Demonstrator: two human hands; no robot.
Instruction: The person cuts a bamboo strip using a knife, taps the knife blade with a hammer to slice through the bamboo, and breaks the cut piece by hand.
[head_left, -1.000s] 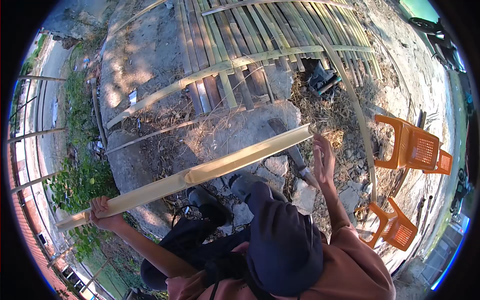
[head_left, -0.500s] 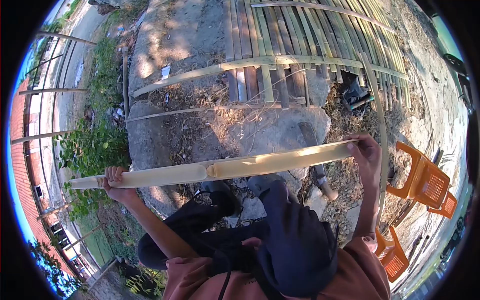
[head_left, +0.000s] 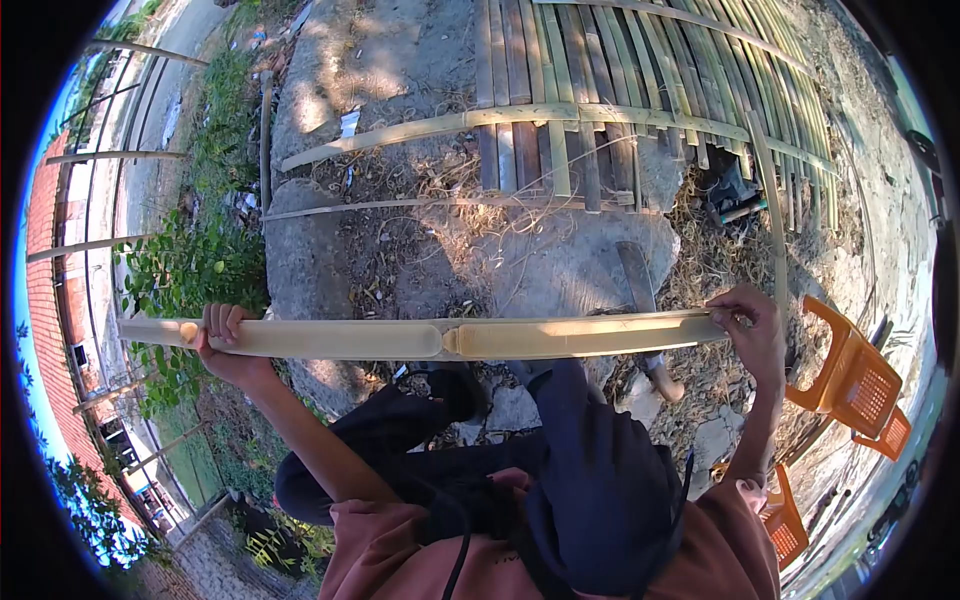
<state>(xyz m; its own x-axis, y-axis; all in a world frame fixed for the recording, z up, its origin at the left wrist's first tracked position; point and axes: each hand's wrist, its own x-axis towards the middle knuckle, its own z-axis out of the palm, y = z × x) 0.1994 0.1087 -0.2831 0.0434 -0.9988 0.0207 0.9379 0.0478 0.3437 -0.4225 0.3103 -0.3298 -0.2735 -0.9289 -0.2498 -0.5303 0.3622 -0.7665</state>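
A long split bamboo strip (head_left: 590, 336) stretches level across my lap, its pale hollow inner face toward me and a node near its middle. My left hand (head_left: 232, 345) is wrapped round it close to the left end, with a short piece sticking out beyond. At the right end my right hand (head_left: 748, 325) pinches the strip between thumb and fingers. Below the strip, near my right hand, lies a tool with a wooden handle (head_left: 665, 382) and a dark blade (head_left: 635, 275), partly covered by the bamboo.
Ahead, a row of bamboo slats (head_left: 560, 90) lies across a long crosspiece (head_left: 400, 132). Orange plastic chairs (head_left: 850, 375) stand to the right, beside a leaning bamboo strip (head_left: 772, 200). Leafy plants (head_left: 195, 270) grow at left. Concrete slabs (head_left: 310, 240) and fibre scraps cover the ground.
The bamboo strip has turned from a slant to nearly level, its left end rising and its inner face tipping more toward me. Both hands keep hold, and the view has shifted slightly.
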